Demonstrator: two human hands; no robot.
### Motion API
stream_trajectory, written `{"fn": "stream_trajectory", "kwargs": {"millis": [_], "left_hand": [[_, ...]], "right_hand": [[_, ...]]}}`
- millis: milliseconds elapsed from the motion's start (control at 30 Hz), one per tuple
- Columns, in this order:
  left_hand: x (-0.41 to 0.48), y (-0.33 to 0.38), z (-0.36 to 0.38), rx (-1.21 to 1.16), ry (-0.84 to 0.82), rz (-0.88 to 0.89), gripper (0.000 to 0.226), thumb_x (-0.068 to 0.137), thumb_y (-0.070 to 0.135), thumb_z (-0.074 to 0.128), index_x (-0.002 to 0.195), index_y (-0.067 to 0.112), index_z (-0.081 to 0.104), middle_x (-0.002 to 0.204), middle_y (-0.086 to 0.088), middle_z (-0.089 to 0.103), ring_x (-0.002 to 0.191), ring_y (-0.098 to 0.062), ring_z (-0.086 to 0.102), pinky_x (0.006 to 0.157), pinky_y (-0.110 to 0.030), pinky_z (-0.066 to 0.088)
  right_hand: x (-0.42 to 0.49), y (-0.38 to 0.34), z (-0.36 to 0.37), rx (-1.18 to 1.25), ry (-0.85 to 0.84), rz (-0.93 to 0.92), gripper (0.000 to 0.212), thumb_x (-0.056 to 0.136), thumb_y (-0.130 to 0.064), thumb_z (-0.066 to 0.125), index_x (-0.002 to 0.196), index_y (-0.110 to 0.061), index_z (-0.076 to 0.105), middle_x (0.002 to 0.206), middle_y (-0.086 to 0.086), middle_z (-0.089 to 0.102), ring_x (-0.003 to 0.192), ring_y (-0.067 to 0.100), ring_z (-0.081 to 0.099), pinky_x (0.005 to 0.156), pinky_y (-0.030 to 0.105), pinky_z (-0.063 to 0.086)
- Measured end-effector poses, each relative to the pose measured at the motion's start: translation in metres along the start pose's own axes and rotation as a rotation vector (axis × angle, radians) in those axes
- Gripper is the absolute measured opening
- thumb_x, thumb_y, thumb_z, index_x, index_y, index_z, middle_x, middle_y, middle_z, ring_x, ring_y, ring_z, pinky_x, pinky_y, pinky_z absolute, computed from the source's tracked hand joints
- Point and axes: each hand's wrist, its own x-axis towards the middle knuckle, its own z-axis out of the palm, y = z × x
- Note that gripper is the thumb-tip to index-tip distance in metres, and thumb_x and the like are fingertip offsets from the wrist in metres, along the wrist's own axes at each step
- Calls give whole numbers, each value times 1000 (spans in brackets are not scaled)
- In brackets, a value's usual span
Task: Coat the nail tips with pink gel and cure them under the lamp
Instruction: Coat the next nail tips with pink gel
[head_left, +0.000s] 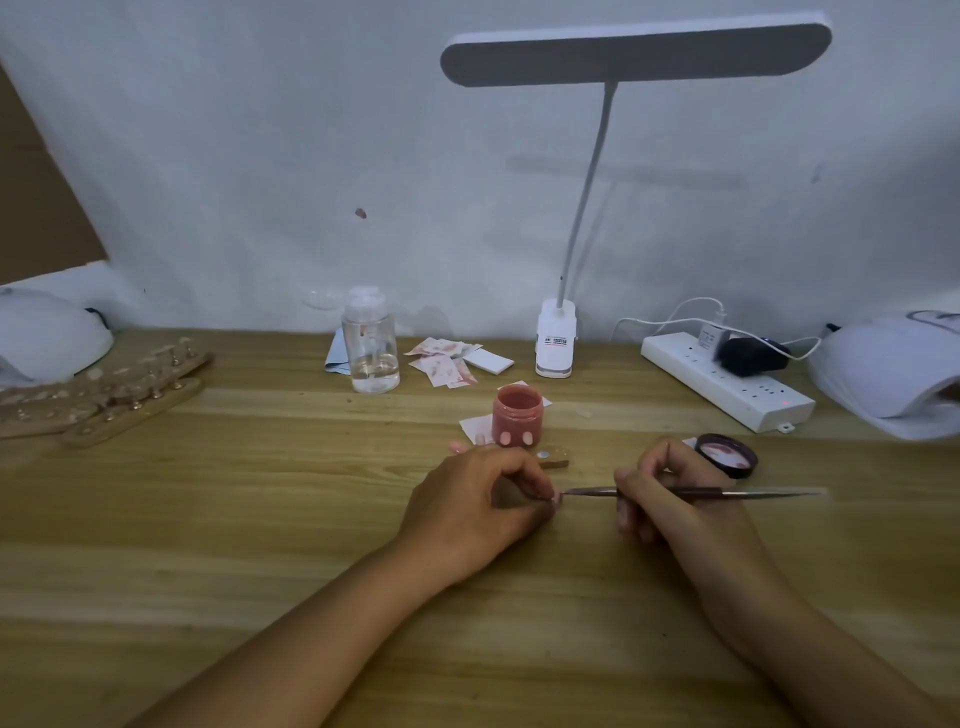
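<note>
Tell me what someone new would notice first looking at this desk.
At the middle of the light wooden table, the left hand pinches a small nail tip while the right hand holds a thin metal-handled brush to it. Just behind them stands an open jar of pink gel, and a white bar-shaped desk lamp spans overhead.

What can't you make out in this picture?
Head view only.
Nail tip: tiny, mostly hidden by fingers of the left hand.
Desk lamp label: too blurred to read.
Curing lamps, left and right: cut off by frame edges.
Wooden stands: their nail tips blurred.
</note>
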Motion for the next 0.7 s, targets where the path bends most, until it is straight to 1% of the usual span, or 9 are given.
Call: {"fn": "stream_trajectory", "kwargs": {"millis": [100, 200, 267, 367, 467, 567, 700], "left_hand": [[0, 0, -1, -4, 0, -4, 13, 78, 42, 77, 76, 47, 65, 89, 33, 65, 85, 8, 57, 74, -27, 46], [-1, 0, 0, -10, 1, -3, 10, 78, 41, 77, 80, 42, 68, 89, 33, 65, 75, 12, 54, 66, -24, 39], [-1, 1, 0, -21, 0, -4, 9, 78, 42, 77, 81, 42, 68, 89, 33, 66, 70, 13, 52, 64, -23, 36], [-1, 1, 0, -22, 3, -10, 10, 78, 43, 76, 77, 45, 66, 89, 32, 66, 73, 11, 53, 65, -24, 37], [-1, 1, 1, -4, 1, -11, 12, 78, 43, 76, 76, 47, 65, 89, 33, 65, 77, 9, 53, 67, -24, 38], [-1, 0, 1, -11, -1, -13, 9, 78, 43, 76, 79, 44, 67, 88, 34, 65, 72, 12, 52, 66, -23, 37], [0, -1, 2, -19, -4, -13, 9, 78, 42, 76, 82, 42, 68, 88, 33, 66, 68, 12, 51, 65, -24, 37]], "right_hand": [[0, 0, 1, -21, -22, 5, 24, 91, -3, 60, 80, 12, 45, 55, 9, 61, 46, 7, 50, 46, 15, 40], [0, 1, 1, -43, -27, 7, 22, 90, -2, 59, 80, 12, 45, 54, 9, 60, 46, 6, 49, 45, 14, 40], [1, 2, 0, -50, -19, 7, 21, 90, -2, 60, 79, 10, 46, 54, 9, 60, 46, 6, 48, 45, 15, 39], [1, 3, 0, -52, -5, 1, 20, 88, 0, 59, 77, 9, 45, 52, 8, 58, 45, 6, 48, 45, 15, 39], [0, 3, 0, -8, 17, -13, 23, 90, -2, 60, 76, 8, 45, 53, 9, 59, 46, 7, 49, 45, 15, 40], [-1, 2, 0, 19, 20, -11, 22, 91, -3, 60, 75, 4, 46, 54, 9, 60, 47, 7, 50, 46, 15, 41], [-1, 2, 0, -50, -14, -5, 19, 89, -1, 60, 77, 7, 47, 53, 8, 60, 46, 6, 50, 46, 15, 40]]}}
